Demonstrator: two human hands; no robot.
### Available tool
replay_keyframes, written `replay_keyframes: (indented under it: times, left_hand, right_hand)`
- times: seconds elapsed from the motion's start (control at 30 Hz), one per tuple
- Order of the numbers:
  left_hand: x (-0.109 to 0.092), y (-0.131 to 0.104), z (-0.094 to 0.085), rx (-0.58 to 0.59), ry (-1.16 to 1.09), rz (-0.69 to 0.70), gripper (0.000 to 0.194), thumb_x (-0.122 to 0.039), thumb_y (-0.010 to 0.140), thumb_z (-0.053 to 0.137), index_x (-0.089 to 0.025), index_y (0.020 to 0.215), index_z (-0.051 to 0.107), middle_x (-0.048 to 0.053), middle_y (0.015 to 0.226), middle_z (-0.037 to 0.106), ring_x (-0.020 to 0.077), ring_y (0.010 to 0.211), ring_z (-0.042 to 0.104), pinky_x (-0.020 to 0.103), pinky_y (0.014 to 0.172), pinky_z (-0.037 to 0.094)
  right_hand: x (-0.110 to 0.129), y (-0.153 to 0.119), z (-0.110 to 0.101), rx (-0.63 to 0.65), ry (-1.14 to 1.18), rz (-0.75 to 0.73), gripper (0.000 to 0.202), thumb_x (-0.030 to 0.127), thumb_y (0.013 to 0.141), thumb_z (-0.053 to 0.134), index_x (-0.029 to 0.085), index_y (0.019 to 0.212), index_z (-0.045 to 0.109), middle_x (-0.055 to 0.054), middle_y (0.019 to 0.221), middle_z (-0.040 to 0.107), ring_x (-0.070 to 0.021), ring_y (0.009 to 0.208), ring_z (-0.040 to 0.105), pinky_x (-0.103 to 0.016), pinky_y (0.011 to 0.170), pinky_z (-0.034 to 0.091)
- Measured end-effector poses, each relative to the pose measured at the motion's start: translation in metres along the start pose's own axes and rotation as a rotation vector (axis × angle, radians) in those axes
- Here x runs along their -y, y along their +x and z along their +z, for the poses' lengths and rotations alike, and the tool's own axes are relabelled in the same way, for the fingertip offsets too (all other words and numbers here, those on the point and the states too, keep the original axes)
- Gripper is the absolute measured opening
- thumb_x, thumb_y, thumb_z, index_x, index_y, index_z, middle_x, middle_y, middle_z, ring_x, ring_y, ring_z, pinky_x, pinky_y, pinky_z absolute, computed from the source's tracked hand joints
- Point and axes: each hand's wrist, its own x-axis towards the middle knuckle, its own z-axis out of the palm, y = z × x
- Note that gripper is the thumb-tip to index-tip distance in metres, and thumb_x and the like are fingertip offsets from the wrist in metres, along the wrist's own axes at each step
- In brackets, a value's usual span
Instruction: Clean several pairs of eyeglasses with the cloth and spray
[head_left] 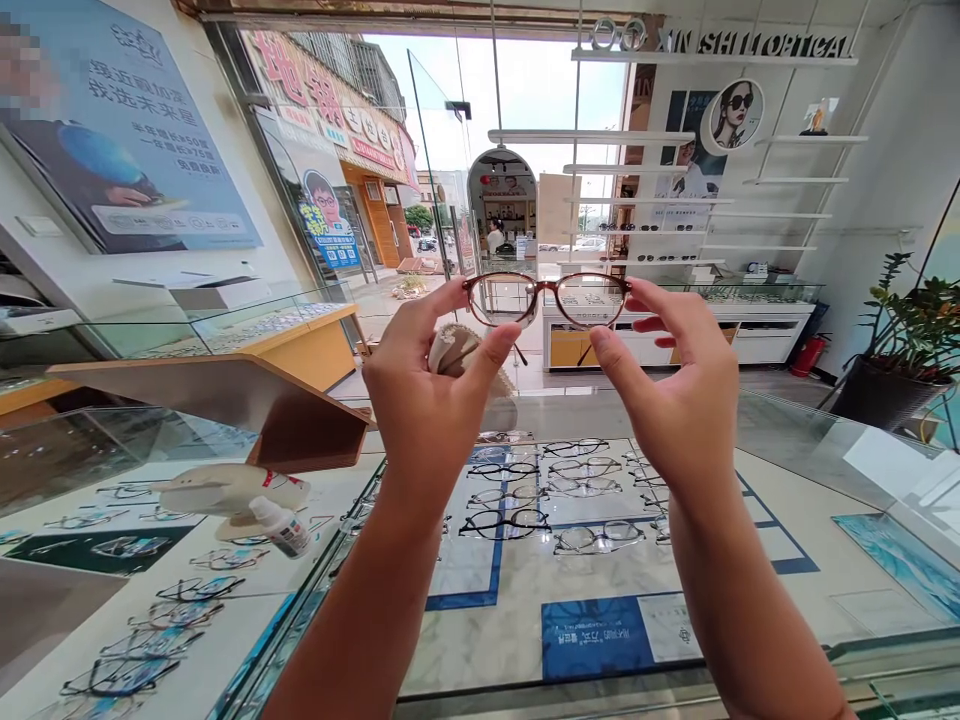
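A pair of brown-red eyeglasses [548, 286] is held up level in front of me, above the glass display case. My left hand [442, 370] pinches the frame at its left end between thumb and forefinger. A beige and brown cloth [459, 350] is tucked in that same hand and hangs down behind the thumb. On the other side, my right hand [667, 370] grips the right end of the frame, thumb below and forefinger above. Parts of the temples show below the lenses, pointing away from me.
Under the glass lie rows of eyeglasses [504, 524] and a blue card [596, 637]. A small white bottle [279, 527] stands on the left counter glass, beside a beige object [232, 495]. Farther off are an arched mirror [502, 215], a low display cabinet [600, 340] and a potted plant [896, 350].
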Motion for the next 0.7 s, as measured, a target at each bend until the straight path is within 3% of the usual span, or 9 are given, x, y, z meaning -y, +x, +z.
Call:
replay_keyframes:
  times: [0.2,0.4,0.7]
  left_hand:
    - [0.005,-0.001,0.003,0.038,-0.066,-0.095,0.043,-0.050,0.094,0.084,-0.036,0.133,0.074,0.006,0.128,0.080,0.0286,0.121,0.074,0.045,0.089,0.068]
    - [-0.003,0.003,0.004,0.012,-0.102,-0.208,0.041,-0.049,0.087,0.091,-0.037,0.124,0.079,0.006,0.122,0.081,0.0297,0.120,0.074,0.045,0.087,0.066]
    - [-0.005,0.006,0.000,-0.022,-0.091,-0.152,0.039,-0.048,0.086,0.092,-0.040,0.122,0.078,0.006,0.119,0.079,0.0318,0.119,0.072,0.049,0.077,0.066]
  right_hand:
    - [-0.007,0.002,0.004,0.033,0.003,0.040,0.042,0.045,0.098,0.073,0.031,0.138,0.072,-0.010,0.126,0.074,-0.0305,0.114,0.070,-0.053,0.100,0.057]
    - [-0.012,0.002,0.007,0.028,-0.018,0.037,0.043,0.047,0.096,0.075,0.031,0.137,0.072,-0.009,0.129,0.077,-0.0299,0.110,0.072,-0.052,0.096,0.059]
    - [-0.012,0.002,0.007,0.053,0.016,0.078,0.044,0.048,0.096,0.075,0.030,0.136,0.075,-0.010,0.128,0.079,-0.0304,0.113,0.074,-0.050,0.093,0.060]
